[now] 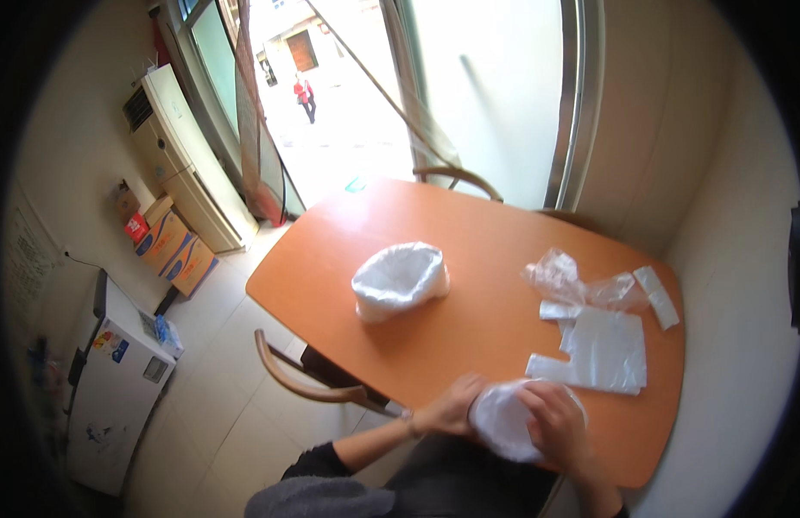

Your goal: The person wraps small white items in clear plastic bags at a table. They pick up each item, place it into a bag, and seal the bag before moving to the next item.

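A round container lined with a white plastic bag [503, 421] stands at the near edge of the orange wooden table [477, 324]. My left hand [453, 406] grips its left side. My right hand [555, 417] is at its right part, fingers reaching over the opening onto the bag; blur hides whether they pinch the plastic. Farther off on the table stands an oval container with a white bag liner [400, 278] folded over its rim. To the right lie a flat stack of white plastic bags [604, 349], a crumpled clear plastic wrapper [558, 275] and a folded white strip [656, 298].
A wooden chair [309, 385] stands at the table's left side, another [461, 175] at its far side. A white wall borders the right. A chest freezer [118, 388], cardboard boxes [173, 252] and a floor-standing air conditioner [186, 162] are at left. Outside, a person walks.
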`<action>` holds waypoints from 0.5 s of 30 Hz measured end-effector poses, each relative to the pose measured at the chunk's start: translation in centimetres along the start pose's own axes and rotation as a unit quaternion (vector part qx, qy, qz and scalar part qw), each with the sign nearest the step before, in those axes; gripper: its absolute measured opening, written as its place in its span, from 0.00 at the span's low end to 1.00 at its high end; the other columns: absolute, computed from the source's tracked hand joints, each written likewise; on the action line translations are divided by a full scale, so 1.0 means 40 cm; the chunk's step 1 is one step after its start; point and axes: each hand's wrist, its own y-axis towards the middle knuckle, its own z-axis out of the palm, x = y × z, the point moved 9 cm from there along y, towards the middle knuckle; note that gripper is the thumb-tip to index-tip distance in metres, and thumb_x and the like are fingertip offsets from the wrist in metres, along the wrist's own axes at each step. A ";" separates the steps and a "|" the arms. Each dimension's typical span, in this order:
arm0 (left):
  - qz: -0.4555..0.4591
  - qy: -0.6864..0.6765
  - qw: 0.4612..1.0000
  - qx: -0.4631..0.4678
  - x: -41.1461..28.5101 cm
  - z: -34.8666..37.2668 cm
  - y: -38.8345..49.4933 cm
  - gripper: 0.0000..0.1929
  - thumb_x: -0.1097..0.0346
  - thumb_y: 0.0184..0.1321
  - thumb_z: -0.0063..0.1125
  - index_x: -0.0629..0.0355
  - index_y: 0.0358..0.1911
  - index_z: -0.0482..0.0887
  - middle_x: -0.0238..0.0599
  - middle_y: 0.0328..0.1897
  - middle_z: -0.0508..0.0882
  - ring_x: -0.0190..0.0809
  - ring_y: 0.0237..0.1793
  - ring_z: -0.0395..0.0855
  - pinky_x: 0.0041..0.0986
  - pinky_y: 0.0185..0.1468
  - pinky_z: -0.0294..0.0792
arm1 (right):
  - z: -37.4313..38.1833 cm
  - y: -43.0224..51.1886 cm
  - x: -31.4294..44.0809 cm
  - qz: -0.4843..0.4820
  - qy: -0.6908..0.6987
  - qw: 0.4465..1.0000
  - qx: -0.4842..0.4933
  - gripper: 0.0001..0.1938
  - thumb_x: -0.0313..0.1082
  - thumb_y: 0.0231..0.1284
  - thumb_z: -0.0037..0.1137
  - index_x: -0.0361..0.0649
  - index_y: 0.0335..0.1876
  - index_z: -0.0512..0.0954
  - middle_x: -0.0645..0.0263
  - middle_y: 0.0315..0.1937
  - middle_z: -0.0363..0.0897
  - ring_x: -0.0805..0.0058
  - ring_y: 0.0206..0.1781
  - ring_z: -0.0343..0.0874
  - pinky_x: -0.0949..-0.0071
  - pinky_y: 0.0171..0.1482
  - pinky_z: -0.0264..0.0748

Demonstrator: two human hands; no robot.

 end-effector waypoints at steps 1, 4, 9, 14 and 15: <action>0.023 -0.046 0.998 -0.039 -0.022 -0.008 -0.009 0.36 0.56 0.43 0.81 0.67 0.55 0.77 0.55 0.58 0.77 0.60 0.60 0.75 0.42 0.65 0.67 | -0.052 -0.033 0.009 0.045 -0.104 0.991 -0.077 0.27 0.18 0.48 0.60 0.40 0.59 0.75 0.51 0.51 0.78 0.50 0.56 0.77 0.55 0.59 0.76; 0.009 -0.053 0.992 -0.112 -0.050 -0.005 -0.033 0.37 0.61 0.48 0.78 0.67 0.61 0.73 0.55 0.61 0.77 0.58 0.62 0.75 0.42 0.69 0.66 | -0.141 -0.162 -0.009 0.216 -0.176 0.941 -0.189 0.14 0.18 0.54 0.62 0.36 0.47 0.78 0.57 0.42 0.80 0.65 0.45 0.80 0.67 0.48 0.79; 0.002 -0.071 0.987 -0.147 -0.066 0.031 -0.032 0.37 0.66 0.51 0.73 0.66 0.66 0.70 0.57 0.64 0.77 0.60 0.64 0.74 0.43 0.69 0.66 | -0.034 -0.379 -0.150 0.361 0.405 0.780 -0.313 0.05 0.20 0.63 0.63 0.38 0.37 0.77 0.63 0.39 0.79 0.73 0.43 0.80 0.75 0.47 0.81; 0.028 -0.077 0.987 -0.139 -0.081 0.053 -0.028 0.35 0.62 0.50 0.72 0.61 0.65 0.75 0.53 0.50 0.84 0.58 0.51 0.81 0.45 0.60 0.69 | 0.022 -0.423 -0.332 0.428 0.419 0.710 -0.370 0.09 0.23 0.60 0.65 0.38 0.44 0.78 0.64 0.34 0.80 0.76 0.36 0.79 0.75 0.39 0.77; 0.026 -0.043 0.994 -0.100 -0.087 0.068 -0.028 0.34 0.62 0.51 0.72 0.60 0.65 0.76 0.51 0.48 0.84 0.56 0.48 0.81 0.44 0.58 0.69 | 0.003 -0.429 -0.358 0.475 0.307 0.736 -0.372 0.13 0.22 0.56 0.66 0.35 0.47 0.79 0.64 0.32 0.81 0.75 0.35 0.79 0.73 0.39 0.76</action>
